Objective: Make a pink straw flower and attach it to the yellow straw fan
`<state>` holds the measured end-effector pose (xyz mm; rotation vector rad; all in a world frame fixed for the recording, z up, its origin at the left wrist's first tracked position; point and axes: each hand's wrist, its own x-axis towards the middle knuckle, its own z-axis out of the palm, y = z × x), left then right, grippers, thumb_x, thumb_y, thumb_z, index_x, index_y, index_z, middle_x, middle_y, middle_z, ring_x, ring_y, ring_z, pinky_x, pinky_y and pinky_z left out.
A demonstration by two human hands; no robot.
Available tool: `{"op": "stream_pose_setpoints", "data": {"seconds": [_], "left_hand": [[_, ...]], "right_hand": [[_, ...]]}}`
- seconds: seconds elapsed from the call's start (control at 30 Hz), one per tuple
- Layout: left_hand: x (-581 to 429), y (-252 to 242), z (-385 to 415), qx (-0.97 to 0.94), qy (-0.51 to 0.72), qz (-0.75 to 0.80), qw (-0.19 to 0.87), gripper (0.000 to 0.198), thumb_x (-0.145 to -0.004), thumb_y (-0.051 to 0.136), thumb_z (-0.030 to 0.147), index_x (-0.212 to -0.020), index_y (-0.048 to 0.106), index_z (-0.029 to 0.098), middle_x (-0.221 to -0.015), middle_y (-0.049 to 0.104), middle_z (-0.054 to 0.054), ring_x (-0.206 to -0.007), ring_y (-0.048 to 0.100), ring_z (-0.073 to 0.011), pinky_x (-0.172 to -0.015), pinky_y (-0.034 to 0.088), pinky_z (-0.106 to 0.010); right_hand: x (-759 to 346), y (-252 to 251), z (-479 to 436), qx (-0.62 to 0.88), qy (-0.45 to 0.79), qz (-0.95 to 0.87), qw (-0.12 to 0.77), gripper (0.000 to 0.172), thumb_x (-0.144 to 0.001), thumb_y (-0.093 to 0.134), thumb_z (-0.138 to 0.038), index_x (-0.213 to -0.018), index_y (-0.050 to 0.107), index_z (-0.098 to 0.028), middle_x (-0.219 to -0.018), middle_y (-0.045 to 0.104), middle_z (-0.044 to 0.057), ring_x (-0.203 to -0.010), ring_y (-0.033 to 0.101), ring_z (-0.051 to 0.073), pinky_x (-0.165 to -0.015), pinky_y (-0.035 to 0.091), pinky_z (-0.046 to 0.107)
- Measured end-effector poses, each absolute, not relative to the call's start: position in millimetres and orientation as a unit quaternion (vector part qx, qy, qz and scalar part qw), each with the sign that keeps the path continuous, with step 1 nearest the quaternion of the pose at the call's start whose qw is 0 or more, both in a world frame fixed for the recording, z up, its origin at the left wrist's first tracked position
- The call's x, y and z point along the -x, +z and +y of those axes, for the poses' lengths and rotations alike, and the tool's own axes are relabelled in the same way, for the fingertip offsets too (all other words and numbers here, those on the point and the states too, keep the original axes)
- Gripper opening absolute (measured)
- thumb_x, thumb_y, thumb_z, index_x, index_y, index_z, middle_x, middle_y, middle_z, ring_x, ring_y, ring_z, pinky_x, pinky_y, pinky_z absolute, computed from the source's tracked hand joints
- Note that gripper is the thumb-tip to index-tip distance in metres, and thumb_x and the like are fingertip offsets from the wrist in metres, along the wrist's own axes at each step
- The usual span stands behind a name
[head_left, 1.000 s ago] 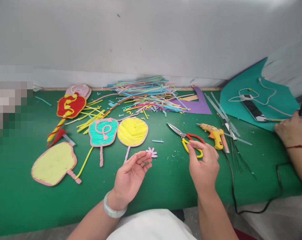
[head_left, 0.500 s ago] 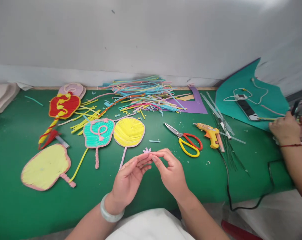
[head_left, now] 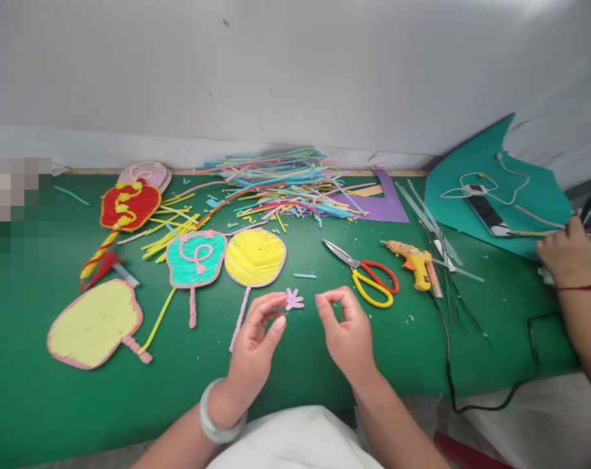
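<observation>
A small lilac pipe-cleaner flower (head_left: 295,299) with several looped petals sits at the fingertips of my left hand (head_left: 256,342). Its fingers are bent together against the flower's left side, while the thumb stands apart below. Across a small gap, my right hand (head_left: 346,329) is closed in a pinch of thumb and index finger; whatever is between the tips, if anything, is too small to make out. Behind the left hand lies a round yellow fan (head_left: 255,257) with a lilac handle. Left of it is a turquoise fan (head_left: 196,264) with a pink curl.
Scissors (head_left: 366,277), a yellow glue gun (head_left: 412,260) and thin sticks (head_left: 442,251) lie at right. Loose pipe cleaners (head_left: 280,182) are heaped at the back. A pale yellow fan (head_left: 97,326) and a red one (head_left: 129,207) lie left. Another person's hand (head_left: 569,254) works far right.
My hands have come apart, the right one moving away to the right. The flower has turned and now shows fully at the left fingertips. A blurred patch has appeared at the far left.
</observation>
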<state>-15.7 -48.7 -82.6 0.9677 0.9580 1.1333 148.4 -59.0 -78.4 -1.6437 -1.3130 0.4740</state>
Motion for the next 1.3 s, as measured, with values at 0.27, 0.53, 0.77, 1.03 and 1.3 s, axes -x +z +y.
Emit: {"op": "stream_pose_setpoints", "data": {"seconds": [0.27,0.53,0.77,1.03,1.3], "left_hand": [[65.4,-84.8,-36.7,-0.584,0.495,0.556,0.324,0.015,-0.081,0.069,0.021,-0.095,0.071,0.025,-0.103,0.06,-0.006,-0.104,0.054,-0.0259,-0.099,0.036,-0.036],[86.4,-111.3,-34.4,-0.657,0.338,0.601,0.306,0.015,-0.072,0.077,0.033,-0.077,0.065,0.025,-0.076,0.056,-0.004,-0.079,0.05,-0.0281,-0.085,0.032,-0.039],[74.8,-107.3,-35.3,-0.637,0.323,0.617,0.33,0.016,-0.072,0.072,0.03,-0.065,0.058,0.024,-0.067,0.055,-0.001,-0.068,0.048,-0.0233,-0.068,0.032,-0.033],[78.9,-87.9,-29.5,-0.406,0.295,0.562,0.657,0.038,-0.072,0.077,0.045,-0.091,0.056,0.019,-0.061,0.055,0.005,-0.05,0.044,-0.0088,-0.048,0.03,-0.02],[81.8,-78.9,-29.6,-0.311,0.333,0.412,0.789,0.053,-0.079,0.077,0.036,-0.122,0.052,0.016,-0.065,0.05,0.006,-0.052,0.035,-0.0048,-0.046,0.028,-0.018]], "right_hand": [[-174.7,-103.0,-40.5,0.672,0.124,-0.653,0.326,0.01,-0.093,0.056,-0.03,-0.096,0.06,-0.022,-0.096,0.063,0.007,-0.092,0.057,0.023,-0.08,0.044,0.038],[-148.6,-122.5,-45.0,0.656,0.157,-0.702,0.227,0.004,-0.089,0.063,-0.02,-0.088,0.061,-0.022,-0.089,0.064,0.003,-0.088,0.059,0.022,-0.076,0.04,0.035],[-159.4,-118.9,-38.9,0.658,0.145,-0.699,0.24,0.007,-0.094,0.054,-0.022,-0.088,0.058,-0.02,-0.087,0.063,0.004,-0.084,0.057,0.022,-0.074,0.041,0.035],[-181.2,-119.7,4.1,0.693,0.089,-0.696,0.164,0.002,-0.087,0.061,-0.018,-0.089,0.062,-0.019,-0.088,0.063,0.007,-0.085,0.058,0.024,-0.073,0.043,0.033],[-206.2,-93.7,25.8,0.737,-0.011,-0.633,0.235,0.027,-0.092,0.048,-0.015,-0.119,0.054,-0.013,-0.115,0.059,0.018,-0.104,0.054,0.029,-0.085,0.041,0.04]]}}
